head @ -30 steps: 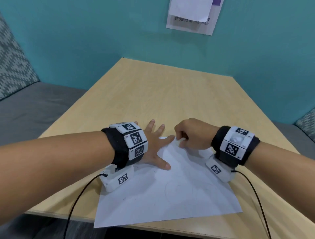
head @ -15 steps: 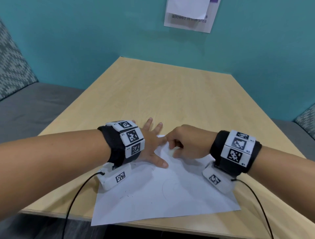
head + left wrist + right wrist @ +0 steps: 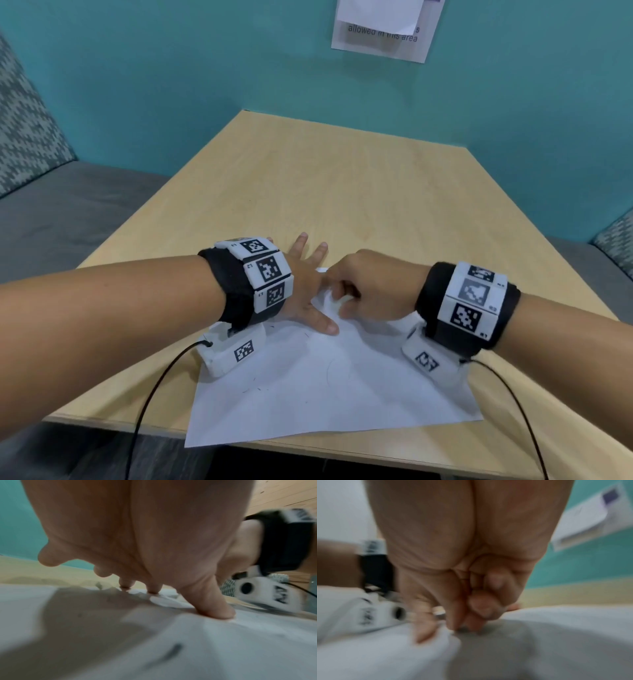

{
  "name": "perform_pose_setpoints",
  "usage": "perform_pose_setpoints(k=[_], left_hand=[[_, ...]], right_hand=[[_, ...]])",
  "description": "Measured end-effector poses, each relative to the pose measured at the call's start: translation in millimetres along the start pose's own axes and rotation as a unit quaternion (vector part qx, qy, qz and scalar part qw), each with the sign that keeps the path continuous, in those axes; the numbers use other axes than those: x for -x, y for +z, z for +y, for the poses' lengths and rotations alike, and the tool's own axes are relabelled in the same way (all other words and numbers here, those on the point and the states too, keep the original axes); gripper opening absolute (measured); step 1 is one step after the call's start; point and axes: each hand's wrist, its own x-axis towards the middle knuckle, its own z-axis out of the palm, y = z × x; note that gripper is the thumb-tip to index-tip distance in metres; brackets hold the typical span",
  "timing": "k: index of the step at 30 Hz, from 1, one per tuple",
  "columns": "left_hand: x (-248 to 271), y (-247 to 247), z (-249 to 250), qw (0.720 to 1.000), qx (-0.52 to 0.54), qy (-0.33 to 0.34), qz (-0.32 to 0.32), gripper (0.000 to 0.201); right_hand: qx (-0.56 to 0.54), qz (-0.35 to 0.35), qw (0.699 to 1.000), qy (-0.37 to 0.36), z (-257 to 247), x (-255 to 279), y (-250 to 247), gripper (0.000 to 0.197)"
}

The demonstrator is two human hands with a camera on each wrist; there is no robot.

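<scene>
A white sheet of paper (image 3: 325, 394) with faint pencil marks lies at the near edge of a light wooden table (image 3: 342, 188). My left hand (image 3: 308, 291) lies flat on its far left part, fingers spread. In the left wrist view its thumb (image 3: 214, 608) and fingertips press the paper (image 3: 223, 642) down. Just to its right, my right hand (image 3: 346, 294) is curled, thumb and fingertips pinching a small raised fold of the sheet near its far corner. The right wrist view is blurred and shows those fingertips (image 3: 467, 623) meeting on the paper (image 3: 556, 642).
A teal wall with a printed notice (image 3: 380, 31) stands behind the table. A grey bench (image 3: 68, 212) with a patterned cushion (image 3: 24, 126) runs along the left, and another cushion (image 3: 616, 240) is at the right. Black cables (image 3: 150, 404) hang from both wrist cameras.
My right hand has slid left toward the left hand, and the paper under it has puckered. The left hand has stayed flat on the sheet.
</scene>
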Motion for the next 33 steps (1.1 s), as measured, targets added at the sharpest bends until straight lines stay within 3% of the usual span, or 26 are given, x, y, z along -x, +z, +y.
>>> perform_pose_setpoints(k=[2, 6, 11, 17, 22, 24, 26, 30, 33], left_hand=[[0, -1, 0, 1.0, 0.009, 0.005, -0.004, 0.09], [-1, 3, 0, 1.0, -0.003, -0.007, 0.012, 0.104], [1, -3, -1, 1.0, 0.012, 0.006, -0.005, 0.097], [9, -4, 1, 1.0, -0.022, 0.002, 0.021, 0.101], [29, -5, -6, 0.999, -0.017, 0.016, -0.046, 0.114], [33, 4, -10, 0.999, -0.013, 0.022, -0.046, 0.12], [33, 10, -12, 0.999, -0.006, 0.029, -0.035, 0.12], [34, 12, -11, 0.999, 0.008, 0.047, -0.017, 0.111], [33, 14, -13, 0.999, 0.007, 0.042, -0.02, 0.116]], right_hand=[[-0.006, -0.023, 1.0, -0.014, -6, 1, 3, 0.014], [0.009, 0.027, 0.998, 0.049, 14, -7, -10, 0.014], [0.007, -0.003, 1.0, 0.002, 0, 2, 0, 0.009], [0.019, 0.028, 0.998, 0.049, 14, 0, -6, 0.011], [0.033, 0.039, 0.997, 0.06, 13, 1, -4, 0.007], [0.037, 0.047, 0.996, 0.064, 9, 2, -6, 0.006], [0.027, 0.047, 0.997, 0.05, 1, 3, -3, 0.008], [-0.003, -0.01, 0.999, -0.046, -28, 10, 16, 0.011], [0.045, 0.019, 0.999, -0.014, -16, 3, 4, 0.011]])
